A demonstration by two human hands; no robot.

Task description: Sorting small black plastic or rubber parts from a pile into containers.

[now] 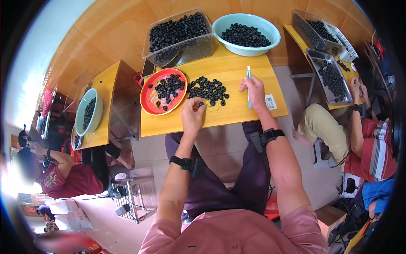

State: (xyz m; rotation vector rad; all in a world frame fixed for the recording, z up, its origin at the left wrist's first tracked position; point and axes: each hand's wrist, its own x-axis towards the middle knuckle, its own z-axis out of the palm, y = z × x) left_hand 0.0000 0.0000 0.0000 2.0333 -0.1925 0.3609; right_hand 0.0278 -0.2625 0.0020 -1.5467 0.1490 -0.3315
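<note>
Pinching a small black piece (pixel 201 104), your left hand (pixel 192 116) has thumb and forefinger closed on it over the yellow table (pixel 237 117). Your right hand (pixel 256 91) is wrapped around a slim pale-blue tool (pixel 249 75), tip directed away from you. Just beyond the left grip lies a loose pile of black pieces (pixel 208 89); to its left sits a red tray (pixel 146 96), holding more. Nearer you than the right grip, rightward, lies a white label (pixel 270 101).

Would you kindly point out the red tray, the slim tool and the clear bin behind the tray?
Red tray (pixel 148 99), head view: bare left inside.
Slim tool (pixel 249 74), head view: its upper part.
Clear bin (pixel 198 48), head view: its front wall.
</note>
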